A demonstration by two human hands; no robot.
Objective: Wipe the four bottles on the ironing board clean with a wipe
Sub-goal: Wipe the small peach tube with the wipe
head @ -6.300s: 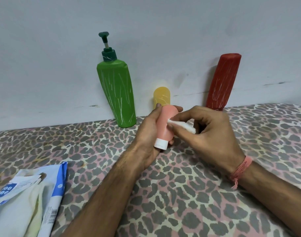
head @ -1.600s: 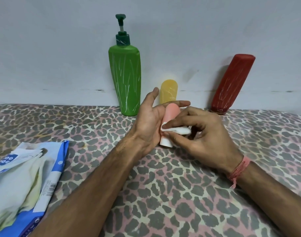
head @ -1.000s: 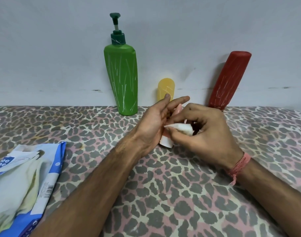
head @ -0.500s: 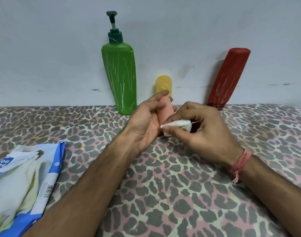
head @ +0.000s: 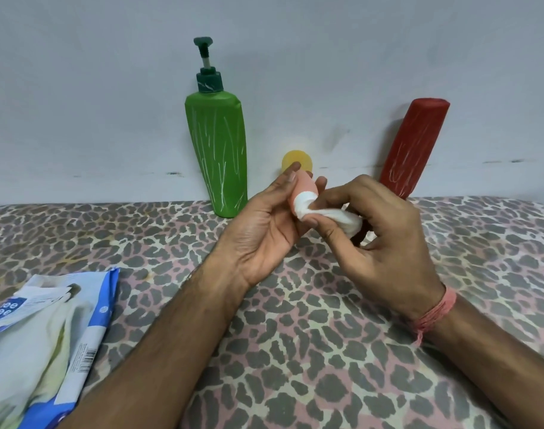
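My left hand (head: 264, 230) grips the small pink bottle (head: 304, 188), fingers and thumb curled round its body, and holds it raised above the ironing board (head: 326, 351). The bottle stands roughly upright in the grip, rounded end up. My right hand (head: 385, 243) pinches a bunched white wipe (head: 326, 213) between thumb and fingers; the leading end of the wipe wraps the lower part of the pink bottle and touches it directly. I cannot see the bottle's cap, which is covered by the wipe and the fingers. A pink thread band (head: 437, 311) circles my right wrist.

Directly behind the hands, a small yellow bottle (head: 297, 161) stands against the wall (head: 109, 88), its lower part hidden by my left fingers. To its left, a tall green pump bottle (head: 218, 156) stands upright on the board, marked with thin white streaks. To the right, a red bottle (head: 414, 147) leans tilted against the wall, also streaked white.

The board carries a leopard-print cover. At its near left corner lies a blue and white wipes packet (head: 41, 345), well apart from the bottles.
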